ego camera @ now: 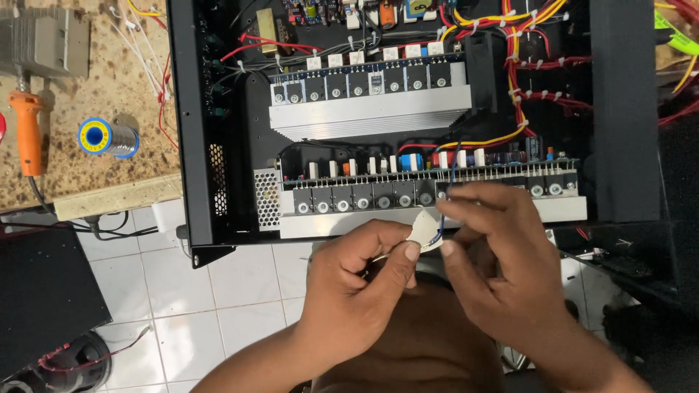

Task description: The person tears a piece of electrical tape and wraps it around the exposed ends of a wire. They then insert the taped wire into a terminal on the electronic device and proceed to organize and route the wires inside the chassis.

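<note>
Pinching a white tag (424,229) in both hands' grip, left hand (357,284), right hand (495,255), speckled workbench (95,175), tiled floor (226,291)

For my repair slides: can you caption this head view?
Both hands, left hand and right hand, pinch a small white piece on a blue wire beside an open amplifier chassis.

On my speckled brown counter (109,156) I see a blue-and-yellow solder spool (107,137) near an orange-handled soldering iron (28,131).
</note>
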